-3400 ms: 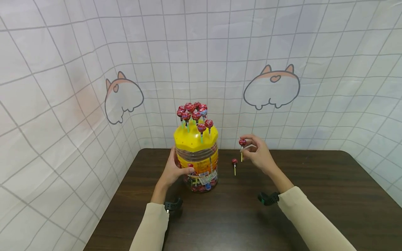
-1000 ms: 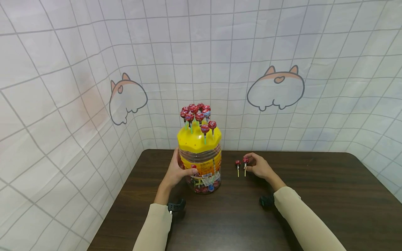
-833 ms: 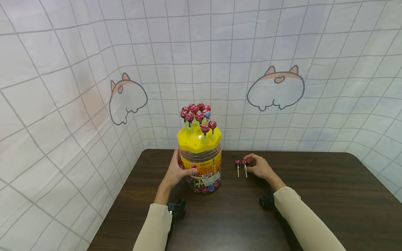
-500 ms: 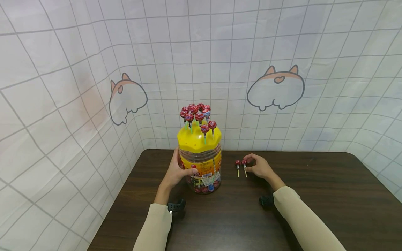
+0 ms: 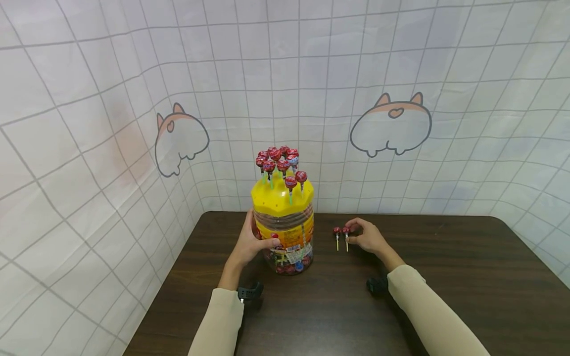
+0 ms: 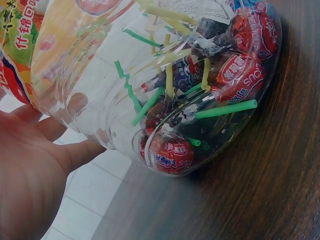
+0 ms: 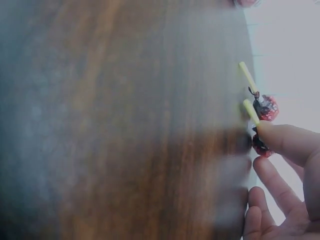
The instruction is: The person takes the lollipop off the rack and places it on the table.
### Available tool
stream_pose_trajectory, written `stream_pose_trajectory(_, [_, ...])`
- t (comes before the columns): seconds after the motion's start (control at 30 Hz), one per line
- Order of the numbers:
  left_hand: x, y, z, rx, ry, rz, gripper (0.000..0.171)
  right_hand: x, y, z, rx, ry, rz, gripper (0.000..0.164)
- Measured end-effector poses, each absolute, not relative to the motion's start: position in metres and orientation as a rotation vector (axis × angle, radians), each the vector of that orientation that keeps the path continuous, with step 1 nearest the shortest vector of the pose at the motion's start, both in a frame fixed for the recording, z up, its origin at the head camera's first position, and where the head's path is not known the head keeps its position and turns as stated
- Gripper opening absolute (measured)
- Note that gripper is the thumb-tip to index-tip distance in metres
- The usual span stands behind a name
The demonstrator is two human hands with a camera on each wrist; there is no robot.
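A big clear candy jar with a yellow lid stands upright on the table. Several red-wrapped lollipops stick up out of the lid. My left hand grips the jar's left side, its thumb across the front label; in the left wrist view wrapped lollipops show through the clear wall. To the right of the jar, two lollipops lie side by side. My right hand pinches the right one, the thumb on its yellow stick; the left one lies just beside it.
The dark wooden table runs back to a white grid-patterned cloth behind and at the left. A black band sits at the left wrist, and a dark wrist device at the right.
The right hand has lowered its lollipop to the table, beside the one lying there, and shifted it slightly left and turned its stick. The left hand keeps its grip on the jar.
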State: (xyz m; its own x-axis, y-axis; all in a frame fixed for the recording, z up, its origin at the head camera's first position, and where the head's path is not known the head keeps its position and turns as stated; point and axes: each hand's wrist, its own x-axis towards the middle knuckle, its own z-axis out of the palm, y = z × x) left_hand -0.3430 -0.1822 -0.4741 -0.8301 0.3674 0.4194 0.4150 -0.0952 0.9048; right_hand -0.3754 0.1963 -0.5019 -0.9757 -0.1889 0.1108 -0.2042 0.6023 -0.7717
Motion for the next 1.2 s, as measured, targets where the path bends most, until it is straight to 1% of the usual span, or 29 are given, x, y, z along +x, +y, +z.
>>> stream_pose_trajectory(0.13, [-0.343, -0.182, -0.474, -0.888, -2.099, -2.118, 0.094, -0.375, 0.199, -0.496, 0.368, -2.794, 1.380, 0.042])
stream_pose_trajectory(0.3, [-0.342, -0.183, -0.474, -0.888, -2.103, -2.114, 0.093, -0.373, 0.202, -0.473, 0.400, -2.762, 1.409, 0.045])
stream_pose_trajectory(0.47, [-0.343, -0.182, -0.474, -0.902, -2.090, -2.120, 0.094, -0.364, 0.188, -0.422, 0.487, -2.647, 1.465, 0.041])
stream_pose_trajectory(0.6, [-0.343, -0.182, -0.473, -0.902, -2.086, -2.126, 0.094, -0.351, 0.169, -0.376, 0.635, -2.520, 1.471, 0.037])
stream_pose_trajectory(0.77, [-0.342, -0.182, -0.472, -0.879, -2.095, -2.126, 0.094, -0.333, 0.142, -0.339, 0.797, -2.392, 1.441, 0.033])
stream_pose_trajectory(0.97, [-0.343, -0.182, -0.472, -0.883, -2.095, -2.129, 0.094, -0.319, 0.114, -0.321, 0.912, -2.271, 1.468, 0.035])
stream_pose_trajectory(1.2, [-0.343, -0.182, -0.473, -0.892, -2.085, -2.140, 0.094, -0.316, 0.092, -0.316, 0.937, -2.191, 1.525, 0.041])
